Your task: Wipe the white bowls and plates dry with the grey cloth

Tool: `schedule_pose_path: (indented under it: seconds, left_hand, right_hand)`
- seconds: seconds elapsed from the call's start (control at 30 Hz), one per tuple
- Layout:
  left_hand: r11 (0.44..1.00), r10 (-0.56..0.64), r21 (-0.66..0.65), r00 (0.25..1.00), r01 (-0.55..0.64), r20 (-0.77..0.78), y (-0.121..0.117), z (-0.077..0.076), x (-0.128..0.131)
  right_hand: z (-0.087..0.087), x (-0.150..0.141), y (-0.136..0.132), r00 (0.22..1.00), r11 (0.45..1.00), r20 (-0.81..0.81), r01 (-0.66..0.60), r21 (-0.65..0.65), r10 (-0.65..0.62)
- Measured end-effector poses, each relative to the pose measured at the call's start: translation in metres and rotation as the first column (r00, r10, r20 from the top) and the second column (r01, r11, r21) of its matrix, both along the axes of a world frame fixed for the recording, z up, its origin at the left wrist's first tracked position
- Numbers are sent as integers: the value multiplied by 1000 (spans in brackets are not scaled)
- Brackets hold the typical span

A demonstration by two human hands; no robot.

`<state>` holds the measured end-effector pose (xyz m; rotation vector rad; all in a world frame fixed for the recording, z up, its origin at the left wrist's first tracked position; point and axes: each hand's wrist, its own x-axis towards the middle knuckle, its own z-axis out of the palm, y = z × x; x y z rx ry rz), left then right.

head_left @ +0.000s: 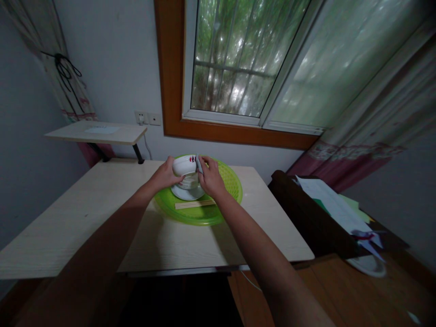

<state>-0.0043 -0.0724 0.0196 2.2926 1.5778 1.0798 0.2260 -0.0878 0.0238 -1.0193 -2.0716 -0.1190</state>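
Note:
My left hand (165, 173) is closed on the left side of a white bowl (184, 165) with small red and black prints, which is tilted. On its other side, my right hand (211, 176) is closed with its fingers on a narrow grey piece (199, 164) against the bowl; its kind I cannot make out. Just beneath is another white bowl (189, 182), partly hidden, standing on a white plate (187, 194). Pale chopsticks (190, 205) lie in front of the plate, their right ends behind my right wrist. All of these are on or over a round green tray (200, 221).
The tray rests on a pale wooden table (102, 218). A small raised shelf (126, 131) with a paper stands at the back left. Behind are the wall, a socket (141, 117) and a window (235, 63). Right of the table, papers (330, 204) lie on dark furniture.

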Motion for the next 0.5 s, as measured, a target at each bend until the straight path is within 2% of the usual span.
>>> schedule_pose_path:
  seconds: [0.23, 0.33, 0.5]
  left_hand:
    - [1000, 9, 1, 1000, -9, 16, 0, -1, -1]
    - [1000, -7, 4, 1000, 7, -4, 0, -1, -1]
    - [998, -65, 23, 996, 66, -62, 3, -3, -1]
  right_hand:
    - [-4, 0, 5, 990, 993, -71, -116, 35, 118]
    - [-3, -2, 2, 985, 982, -4, -172, 73, 173]
    - [1, -10, -7, 941, 951, 206, -293, 100, 269]
